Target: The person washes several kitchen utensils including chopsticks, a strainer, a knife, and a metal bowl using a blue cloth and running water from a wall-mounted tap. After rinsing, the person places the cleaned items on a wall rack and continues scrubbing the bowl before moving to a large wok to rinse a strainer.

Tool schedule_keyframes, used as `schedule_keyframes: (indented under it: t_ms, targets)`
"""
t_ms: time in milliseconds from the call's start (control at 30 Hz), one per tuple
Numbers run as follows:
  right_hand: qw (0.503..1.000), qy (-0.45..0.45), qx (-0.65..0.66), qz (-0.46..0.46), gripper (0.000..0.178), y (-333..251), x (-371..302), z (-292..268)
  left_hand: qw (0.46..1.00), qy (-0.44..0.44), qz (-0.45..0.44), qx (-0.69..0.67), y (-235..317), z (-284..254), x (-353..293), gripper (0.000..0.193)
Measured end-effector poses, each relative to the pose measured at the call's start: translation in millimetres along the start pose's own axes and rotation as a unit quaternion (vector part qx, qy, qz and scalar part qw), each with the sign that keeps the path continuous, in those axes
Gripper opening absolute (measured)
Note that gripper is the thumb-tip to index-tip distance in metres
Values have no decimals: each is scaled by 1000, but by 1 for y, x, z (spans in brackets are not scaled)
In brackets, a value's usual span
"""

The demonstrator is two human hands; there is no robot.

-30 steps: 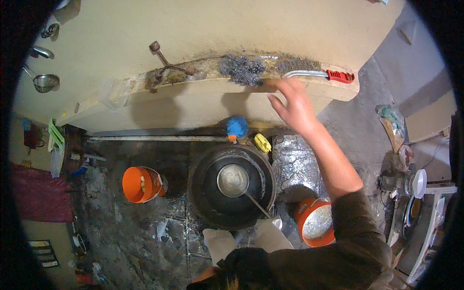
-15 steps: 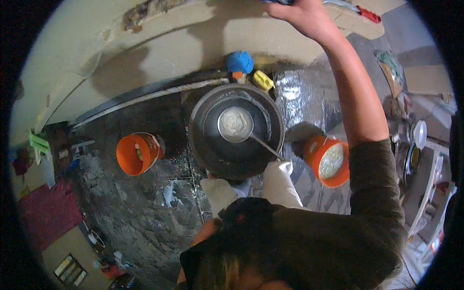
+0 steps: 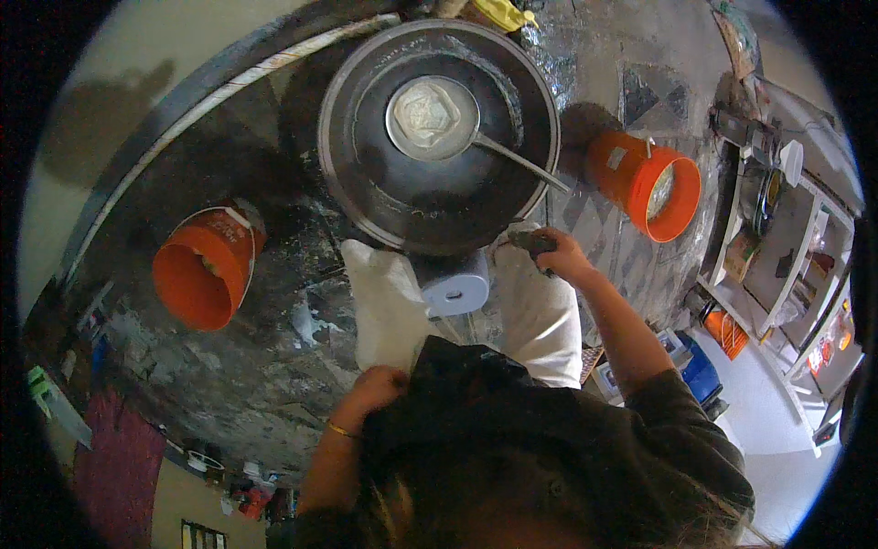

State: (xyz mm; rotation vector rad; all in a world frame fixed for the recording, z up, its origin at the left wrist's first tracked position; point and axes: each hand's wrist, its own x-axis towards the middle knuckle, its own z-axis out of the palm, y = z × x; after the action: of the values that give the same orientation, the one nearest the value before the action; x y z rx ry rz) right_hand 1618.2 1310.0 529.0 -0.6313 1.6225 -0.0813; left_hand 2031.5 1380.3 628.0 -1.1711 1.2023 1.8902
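My right hand (image 3: 571,258) is closed around a small dark object (image 3: 532,243) of unclear kind, above my right knee and close to the basin's near rim. At my lap, my left hand (image 3: 377,390) looks curled against the edge of my dark shirt, its fingertips hidden. In front of my knees stands a wide dark round basin (image 3: 366,197). Inside it sits a round, long-handled metal scoop (image 3: 477,123) with whitish material (image 3: 426,112) in it. The scoop's handle (image 3: 521,163) lies over the basin's right rim.
Orange buckets stand on either side: the left bucket (image 3: 194,282) tilts toward the view, the right bucket (image 3: 675,206) holds pale contents. A pale stool (image 3: 457,291) is between my legs. White shelving (image 3: 777,306) stands at right, and a yellow item (image 3: 503,13) lies beyond the basin.
My right hand has come down from high at the wall to beside my right knee. The view has tipped nearer, so the basin and buckets appear higher and larger. My left hand now shows more.
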Motion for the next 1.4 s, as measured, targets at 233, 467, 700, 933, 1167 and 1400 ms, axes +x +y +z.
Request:
schedule_keyframes:
  t_ms: [233,467,700,933,1167,1400]
  targets:
    - [967,57,-222,-109,54,13,152,35,982,93,61,152,2,-97,110,21]
    - [907,108,-329,-240,56,28,309,-7,935,319,134,78,15,-185,283,17]
    - [814,-6,-549,-188,58,49,380,-19,853,416,302,95,28,-234,309,22]
    - [858,-178,-453,-162,69,57,416,20,828,441,336,85,18,-200,289,22]
    - [910,-225,-295,-188,57,33,391,52,848,402,321,128,9,-189,291,26]
    - [946,-257,82,-180,62,-6,343,106,926,328,183,-50,29,-183,314,45]
